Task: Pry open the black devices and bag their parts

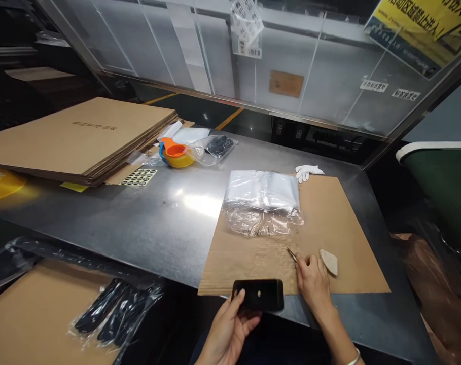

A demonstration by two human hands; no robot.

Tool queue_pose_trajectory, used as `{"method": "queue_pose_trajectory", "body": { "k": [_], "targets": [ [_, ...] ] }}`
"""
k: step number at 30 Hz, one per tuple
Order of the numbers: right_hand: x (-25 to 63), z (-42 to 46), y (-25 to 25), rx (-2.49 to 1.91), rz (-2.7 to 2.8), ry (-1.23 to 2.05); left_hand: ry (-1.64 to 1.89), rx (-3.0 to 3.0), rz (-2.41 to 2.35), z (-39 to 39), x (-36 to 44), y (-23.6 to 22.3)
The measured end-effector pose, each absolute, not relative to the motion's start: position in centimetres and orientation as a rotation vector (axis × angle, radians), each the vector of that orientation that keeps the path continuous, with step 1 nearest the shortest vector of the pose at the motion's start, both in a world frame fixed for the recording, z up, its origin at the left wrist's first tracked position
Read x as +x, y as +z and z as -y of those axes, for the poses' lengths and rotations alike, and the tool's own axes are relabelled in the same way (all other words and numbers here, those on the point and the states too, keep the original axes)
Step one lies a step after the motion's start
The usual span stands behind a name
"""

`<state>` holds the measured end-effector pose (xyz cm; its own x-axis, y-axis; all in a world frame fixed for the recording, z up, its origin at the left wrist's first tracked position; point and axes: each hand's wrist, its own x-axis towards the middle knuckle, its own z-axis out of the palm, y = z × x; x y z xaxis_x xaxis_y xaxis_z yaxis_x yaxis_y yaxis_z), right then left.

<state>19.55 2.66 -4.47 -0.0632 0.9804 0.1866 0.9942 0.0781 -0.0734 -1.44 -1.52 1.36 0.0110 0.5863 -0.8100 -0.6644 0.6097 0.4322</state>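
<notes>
Now the left hand (226, 329) grips a black case (258, 294) at the tabletop (146, 223) edge; right hand (313, 281) pinches tweezers (292, 254) on cardboard (340, 223). Bags (261, 191) lie unused beyond.

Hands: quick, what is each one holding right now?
Left hand: fingers closed around a small black case.
Right hand: fingers pinching a thin metal tool, resting on the brown cardboard sheet.

cardboard stack (74, 137): print too small to read | yellow sign (424, 25): cut off at top edge
</notes>
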Motion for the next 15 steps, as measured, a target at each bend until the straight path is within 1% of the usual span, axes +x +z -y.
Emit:
{"method": "queue_pose_trajectory", "body": {
  "k": [3, 8, 12, 15],
  "targets": [
    [19.8, -4.1, -4.4, -1.912, 2.207, -0.182, 0.981, -0.296, -1.181, 0.5, -1.6, 0.4],
    [18.1, -7.5, -3.7, -1.719, 2.298, -0.209, 0.945, -0.55, -0.828, -1.2, -0.9, 0.1],
    [16.1, -12.1, -3.7, -1.626, 2.326, -0.261, 0.835, -0.486, -0.742, -1.8, 1.0, -1.3],
    [15.4, -15.7, -3.9, -1.643, 2.28, -0.364, 0.664, -0.201, -0.684, -1.5, 2.3, -3.6]
  ]
}}
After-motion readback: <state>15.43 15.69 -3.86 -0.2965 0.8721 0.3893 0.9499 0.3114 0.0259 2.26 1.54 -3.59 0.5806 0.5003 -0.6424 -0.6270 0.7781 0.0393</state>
